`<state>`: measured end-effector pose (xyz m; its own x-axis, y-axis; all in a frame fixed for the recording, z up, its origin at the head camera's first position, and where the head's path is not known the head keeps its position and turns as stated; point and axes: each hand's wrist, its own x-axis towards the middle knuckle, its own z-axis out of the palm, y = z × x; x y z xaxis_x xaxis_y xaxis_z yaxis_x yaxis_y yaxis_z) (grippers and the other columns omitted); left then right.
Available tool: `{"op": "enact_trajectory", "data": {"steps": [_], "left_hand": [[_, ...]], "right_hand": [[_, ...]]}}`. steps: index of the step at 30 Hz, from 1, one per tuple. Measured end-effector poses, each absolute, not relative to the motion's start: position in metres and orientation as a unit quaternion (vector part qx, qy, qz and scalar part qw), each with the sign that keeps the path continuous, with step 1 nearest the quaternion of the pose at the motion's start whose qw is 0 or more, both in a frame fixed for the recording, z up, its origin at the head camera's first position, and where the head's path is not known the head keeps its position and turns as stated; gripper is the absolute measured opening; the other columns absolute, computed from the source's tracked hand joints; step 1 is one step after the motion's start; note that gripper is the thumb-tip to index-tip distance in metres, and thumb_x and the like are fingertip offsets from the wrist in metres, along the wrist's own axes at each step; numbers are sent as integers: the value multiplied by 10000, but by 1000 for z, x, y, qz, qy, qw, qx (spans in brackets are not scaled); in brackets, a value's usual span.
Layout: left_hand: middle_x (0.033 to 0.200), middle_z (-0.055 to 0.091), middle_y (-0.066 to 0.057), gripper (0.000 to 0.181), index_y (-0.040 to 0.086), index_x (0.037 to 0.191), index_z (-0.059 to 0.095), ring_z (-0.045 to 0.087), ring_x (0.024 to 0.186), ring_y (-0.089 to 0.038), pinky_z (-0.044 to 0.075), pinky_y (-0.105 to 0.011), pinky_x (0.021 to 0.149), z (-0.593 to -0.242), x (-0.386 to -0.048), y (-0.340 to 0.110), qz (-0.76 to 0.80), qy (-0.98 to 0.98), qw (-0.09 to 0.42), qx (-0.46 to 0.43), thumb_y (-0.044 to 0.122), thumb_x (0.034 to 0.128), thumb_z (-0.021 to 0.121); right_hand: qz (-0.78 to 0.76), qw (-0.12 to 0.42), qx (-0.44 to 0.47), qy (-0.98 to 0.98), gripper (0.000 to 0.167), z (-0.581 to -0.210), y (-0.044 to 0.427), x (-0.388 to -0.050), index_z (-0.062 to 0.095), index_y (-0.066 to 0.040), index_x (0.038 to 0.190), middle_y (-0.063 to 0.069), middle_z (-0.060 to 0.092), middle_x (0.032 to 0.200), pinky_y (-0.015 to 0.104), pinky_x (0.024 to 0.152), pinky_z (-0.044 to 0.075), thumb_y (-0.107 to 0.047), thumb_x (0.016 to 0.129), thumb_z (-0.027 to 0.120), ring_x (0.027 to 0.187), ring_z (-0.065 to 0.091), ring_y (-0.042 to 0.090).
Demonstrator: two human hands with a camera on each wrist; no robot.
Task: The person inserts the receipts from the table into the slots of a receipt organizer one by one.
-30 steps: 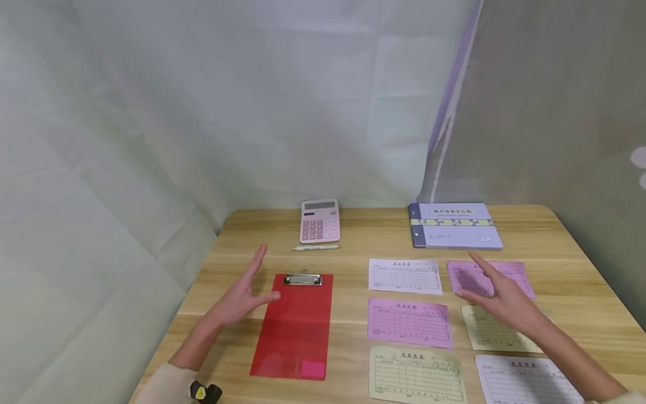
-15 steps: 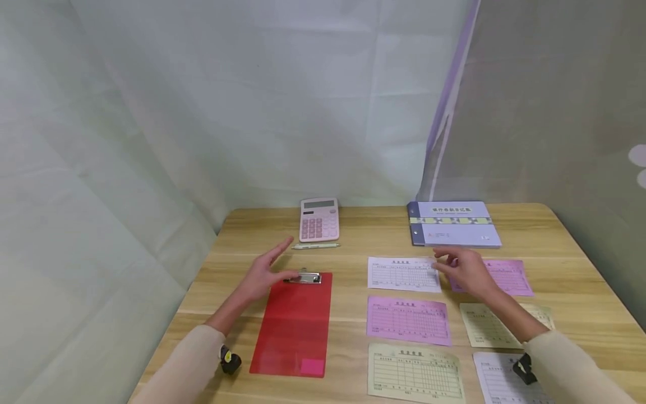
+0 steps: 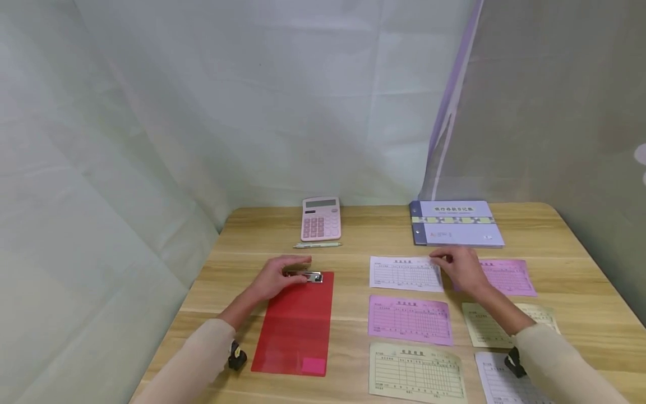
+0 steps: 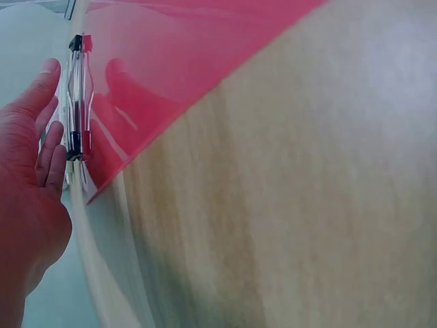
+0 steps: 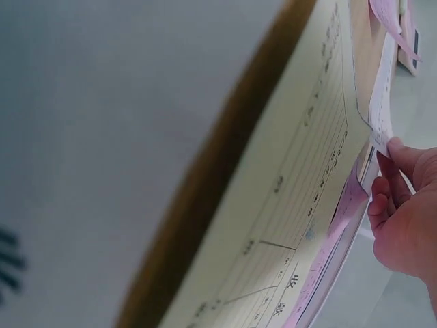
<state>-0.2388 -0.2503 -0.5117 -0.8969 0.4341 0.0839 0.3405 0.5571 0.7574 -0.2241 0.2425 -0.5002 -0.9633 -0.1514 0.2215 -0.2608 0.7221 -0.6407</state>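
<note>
A red clipboard [image 3: 296, 325] with a metal clip [image 3: 315, 276] at its far end lies on the table. My left hand [image 3: 273, 279] is at that clip, thumb on the near side and fingers beyond it. In the left wrist view the left hand [image 4: 34, 150] has loosely extended fingers beside the clip; whether they touch it, I cannot tell. On the right, my right hand [image 3: 461, 270] pinches the right edge of a white receipt slip [image 3: 401, 275] between thumb and fingers. The slip's corner [image 5: 379, 137] looks raised in the right wrist view. The hand partly covers a pink slip [image 3: 510, 278].
Below the white slip lie a pink slip [image 3: 410, 320] and a yellow slip [image 3: 416, 373]. Another yellow slip [image 3: 487, 325] and a white one [image 3: 497, 376] lie under the right forearm. Behind are a pink calculator [image 3: 321, 219], a pen [image 3: 318, 245] and an account book [image 3: 456, 224].
My left hand has moved right and forward to the clip, its fingers drawing nearer the thumb. My right hand has moved left to the white slip and taken hold of its edge.
</note>
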Motion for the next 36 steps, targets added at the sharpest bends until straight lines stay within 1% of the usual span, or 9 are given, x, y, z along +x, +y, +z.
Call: {"op": "enact_trajectory", "data": {"steps": [3, 9, 12, 15, 20, 25, 30, 33, 36], "left_hand": [[1366, 711, 33, 521, 157, 1404, 716, 627, 1306, -220, 493, -471, 1099, -513, -239, -251, 411, 883, 55, 221, 177, 905, 864], [1317, 731, 42, 461, 169, 1353, 752, 651, 1254, -209, 492, -485, 1097, -516, -239, -250, 398, 888, 52, 226, 167, 907, 865], [1313, 731, 43, 445, 185, 1344, 759, 654, 1241, -203, 491, -488, 1097, -517, -239, -250, 391, 890, 56, 227, 178, 911, 862], [1311, 730, 52, 436, 201, 1336, 765, 653, 1236, -196, 490, -484, 1097, -519, -240, -250, 384, 893, 57, 228, 184, 911, 862], [1297, 736, 58, 432, 212, 1325, 772, 661, 1222, -194, 498, -485, 1086, -522, -242, -251, 374, 896, 52, 235, 180, 905, 867], [1291, 739, 60, 430, 229, 1320, 775, 663, 1220, -195, 497, -493, 1086, -521, -242, -251, 364, 900, 49, 236, 191, 902, 872], [1284, 740, 68, 424, 241, 1318, 774, 660, 1211, -190, 500, -489, 1082, -520, -242, -251, 363, 902, 58, 228, 211, 906, 871], [1282, 739, 70, 417, 240, 1317, 773, 659, 1203, -187, 504, -489, 1076, -519, -242, -250, 362, 902, 61, 227, 225, 911, 868], [1284, 738, 66, 412, 233, 1318, 773, 658, 1206, -193, 502, -496, 1077, -518, -242, -250, 361, 902, 60, 229, 233, 916, 865]], "right_hand": [[359, 76, 106, -924, 133, -500, 243, -225, 809, -14, 1091, 169, 782, 1041, 260, 616, 500, -59, 971, 773, 755, 634, 185], [365, 85, 105, -921, 109, -500, 243, -227, 823, -25, 1066, 148, 787, 1023, 262, 670, 502, -61, 977, 771, 796, 636, 200], [371, 86, 106, -918, 101, -498, 242, -228, 825, -19, 1054, 140, 786, 1008, 266, 676, 496, -58, 986, 761, 803, 630, 208], [378, 85, 108, -915, 100, -497, 241, -230, 822, -17, 1045, 137, 788, 1006, 279, 704, 516, -62, 999, 746, 832, 661, 222], [390, 74, 108, -911, 114, -495, 240, -233, 810, -24, 1063, 135, 788, 1039, 316, 778, 551, -85, 1022, 722, 910, 709, 256], [404, 56, 103, -907, 141, -494, 238, -235, 786, -24, 1097, 142, 784, 1055, 312, 786, 532, -113, 1051, 687, 902, 684, 249], [416, 53, 83, -904, 169, -494, 235, -235, 775, -1, 1137, 152, 784, 1018, 296, 736, 511, -115, 1049, 685, 865, 663, 232], [435, 36, 60, -898, 205, -494, 233, -233, 757, 24, 1184, 156, 773, 988, 283, 647, 517, -109, 1043, 692, 803, 655, 225], [456, 12, 40, -889, 251, -494, 231, -233, 731, 63, 1234, 190, 765, 1004, 274, 604, 536, -89, 1036, 696, 757, 667, 216]]}}
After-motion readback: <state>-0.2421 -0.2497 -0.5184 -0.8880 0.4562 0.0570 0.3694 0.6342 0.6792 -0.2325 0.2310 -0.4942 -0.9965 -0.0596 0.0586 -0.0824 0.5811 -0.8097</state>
